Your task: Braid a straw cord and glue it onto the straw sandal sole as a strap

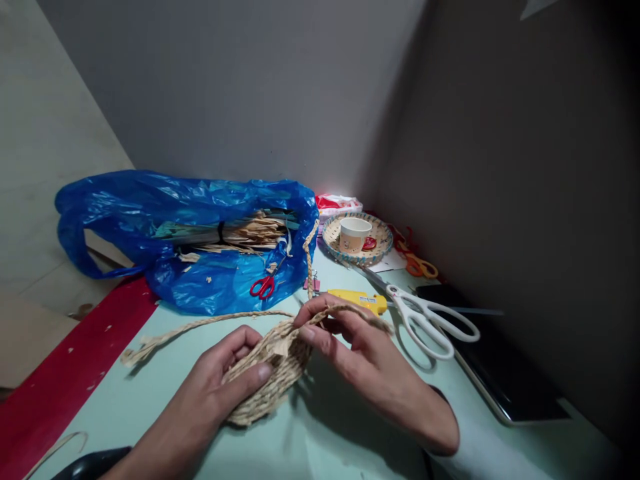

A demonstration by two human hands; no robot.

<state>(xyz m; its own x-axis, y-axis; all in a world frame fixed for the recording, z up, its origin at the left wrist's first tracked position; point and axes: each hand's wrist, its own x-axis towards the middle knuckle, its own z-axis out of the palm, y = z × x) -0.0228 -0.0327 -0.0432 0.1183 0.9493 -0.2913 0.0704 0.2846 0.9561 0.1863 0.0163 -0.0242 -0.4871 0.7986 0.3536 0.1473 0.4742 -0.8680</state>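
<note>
A small woven straw piece (273, 387), made of coiled braid, is held tilted above the table. My left hand (225, 377) grips its left side, with the thumb pressed on the inner face. My right hand (345, 343) pinches a straw braid (333, 312) at the upper right edge of the piece. The end of that braid trails over the right hand. Another length of braid (215, 321) runs left across the table to a frayed end. A plaited strand (309, 257) goes back from the work toward the blue bag.
Behind the hands lies a blue plastic bag (190, 193) with bundled dry straw (250, 230) and small red scissors (263, 287). Right of it are a woven tray (330, 243) with a paper cup (353, 235), a yellow glue gun (357, 301), white-handled scissors (425, 320), orange scissors (420, 265) and a black tablet-like device (510, 373).
</note>
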